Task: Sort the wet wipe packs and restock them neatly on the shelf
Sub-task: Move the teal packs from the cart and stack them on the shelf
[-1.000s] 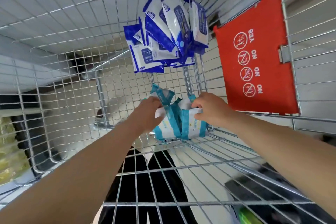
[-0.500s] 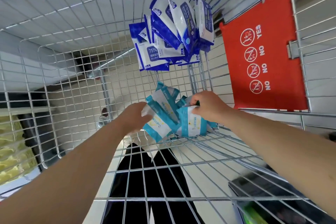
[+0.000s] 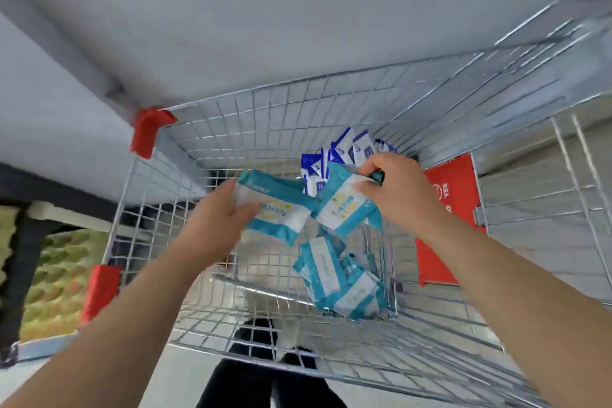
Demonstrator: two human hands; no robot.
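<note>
Left hand [image 3: 213,219] grips the left teal pack [image 3: 275,209], a teal-and-white pack of wet wipes. Its thumb lies along the far edge and its fingers curl against the near side, so the pack is held tilted above the basket floor. Opposite it, the right hand [image 3: 397,190] has its fingers curled tight round the top corner of the right teal pack [image 3: 344,209]. That pack hangs slanting down toward the other one, and the two meet at their inner edges, though blur hides whether they overlap. Below the held pair, the loose teal packs [image 3: 341,281] lie in a jumbled heap on the floor of the cart [image 3: 265,116], near its right-hand wall. Further off, at the far end of the wire basket, the blue packs [image 3: 344,156] stand bunched on end, partly hidden behind the right hand. A red panel [image 3: 447,235] with white print hangs on the right side of the cart, its upper part covered by the right wrist. Red bumpers cap the cart's left side, one at the far corner [image 3: 147,131] and one nearer [image 3: 99,288]. Beyond the cart a plain grey surface [image 3: 231,26] fills the upper view. Blurred green goods [image 3: 56,275] show at the left edge, and dark trousers [image 3: 258,374] show through the mesh at the bottom.
</note>
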